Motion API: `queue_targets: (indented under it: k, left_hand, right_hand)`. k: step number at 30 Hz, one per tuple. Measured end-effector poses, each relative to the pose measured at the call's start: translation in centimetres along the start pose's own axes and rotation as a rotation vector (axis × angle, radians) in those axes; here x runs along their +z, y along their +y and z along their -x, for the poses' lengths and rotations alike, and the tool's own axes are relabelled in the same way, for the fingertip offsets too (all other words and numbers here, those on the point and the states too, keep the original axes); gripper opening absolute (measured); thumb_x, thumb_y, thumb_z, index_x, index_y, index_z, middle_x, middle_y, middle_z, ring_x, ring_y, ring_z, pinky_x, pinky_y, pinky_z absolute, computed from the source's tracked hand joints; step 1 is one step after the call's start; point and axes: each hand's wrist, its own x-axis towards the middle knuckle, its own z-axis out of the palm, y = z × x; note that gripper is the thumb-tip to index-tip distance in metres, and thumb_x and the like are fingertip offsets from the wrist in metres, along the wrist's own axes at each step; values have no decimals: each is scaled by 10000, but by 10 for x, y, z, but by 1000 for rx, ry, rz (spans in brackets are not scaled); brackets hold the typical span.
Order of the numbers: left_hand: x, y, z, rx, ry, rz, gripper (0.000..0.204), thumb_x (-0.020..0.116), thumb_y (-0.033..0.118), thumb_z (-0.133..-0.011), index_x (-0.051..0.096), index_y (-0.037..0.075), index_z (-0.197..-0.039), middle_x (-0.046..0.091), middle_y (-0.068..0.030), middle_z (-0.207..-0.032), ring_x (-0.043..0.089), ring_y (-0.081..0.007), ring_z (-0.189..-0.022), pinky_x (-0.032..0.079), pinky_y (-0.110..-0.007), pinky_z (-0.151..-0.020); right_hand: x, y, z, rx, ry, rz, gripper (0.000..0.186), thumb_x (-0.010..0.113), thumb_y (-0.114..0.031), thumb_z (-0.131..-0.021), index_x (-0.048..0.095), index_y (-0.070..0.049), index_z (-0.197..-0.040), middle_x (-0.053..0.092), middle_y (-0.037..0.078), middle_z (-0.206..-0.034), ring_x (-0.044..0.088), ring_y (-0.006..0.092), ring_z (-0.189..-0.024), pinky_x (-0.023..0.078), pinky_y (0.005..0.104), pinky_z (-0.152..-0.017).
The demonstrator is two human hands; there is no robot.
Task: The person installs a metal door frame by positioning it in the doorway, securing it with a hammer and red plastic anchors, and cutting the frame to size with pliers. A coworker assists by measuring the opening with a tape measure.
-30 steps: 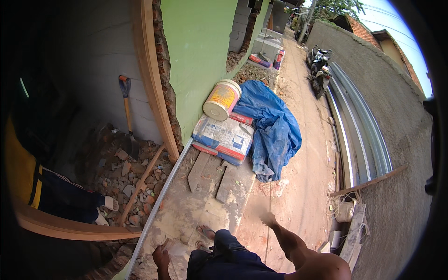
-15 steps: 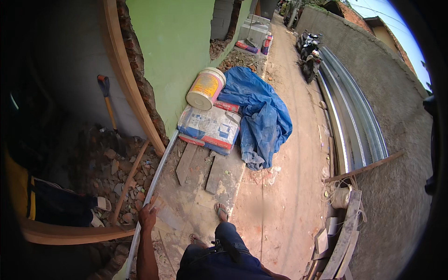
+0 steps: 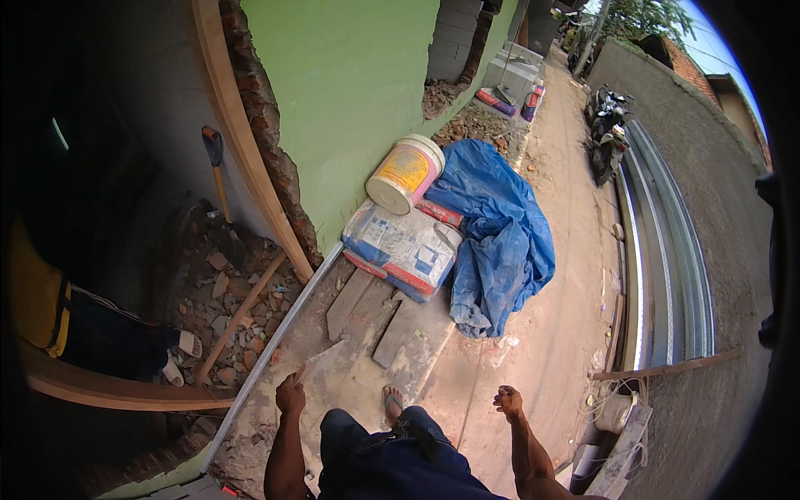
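One thin, pale blade-like tool [image 3: 323, 358] jutted forward from the left hand [image 3: 290, 395], fingers clenched round its hidden grip; exact kind unclear. Right hand [image 3: 509, 402] curled, contents untellable. Beyond, crumpled blue tarp [image 3: 504, 225] lay beside stacked bags [image 3: 400, 243]. Far left, darkness swallowed a person's [image 3: 121, 342] upper body.

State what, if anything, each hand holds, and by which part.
The left hand grips a thin, blade-like tool by its near end; its kind is unclear. The right hand shows nothing held.
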Motion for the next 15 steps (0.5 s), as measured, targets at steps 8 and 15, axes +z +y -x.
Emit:
queue_targets:
  k: [8, 15]
  left_hand:
    - [-16, -48, 41, -161, 181, 283, 326, 685, 268, -938, 665, 115, -1225, 730, -193, -1031, 702, -401, -948, 566, -494, -823]
    - [-24, -99, 112, -215, 438, 309, 289, 710, 221, -890, 659, 52, -1118, 708, -252, -952, 683, -445, -911, 550, -518, -782]
  right_hand:
    - [-34, 16, -75, 249, -197, 219, 414, 719, -494, -897, 574, -163, -1097, 621, 76, -822, 645, 221, -642, 545, 374, -515]
    - [36, 104, -112, 517, -543, 548, 378, 598, -320, -995, 541, -127, -1315, 682, 180, -985, 706, 346, -785, 565, 473, -658]
